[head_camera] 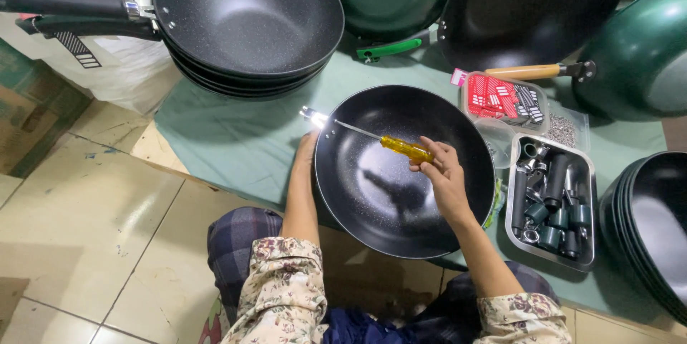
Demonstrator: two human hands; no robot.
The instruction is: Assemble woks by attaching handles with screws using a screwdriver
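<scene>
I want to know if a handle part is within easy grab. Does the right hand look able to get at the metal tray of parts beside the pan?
Probably yes: the metal tray lies open-topped just right of the right hand, though that hand holds a yellow screwdriver.

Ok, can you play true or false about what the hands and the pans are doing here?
1. The right hand holds a yellow-handled screwdriver. True.
2. The left hand is inside the metal tray. False: it rests at the rim of the black wok.
3. The black wok is full of food. False: it is empty.
4. The metal tray holds dark handle parts. True.
</scene>
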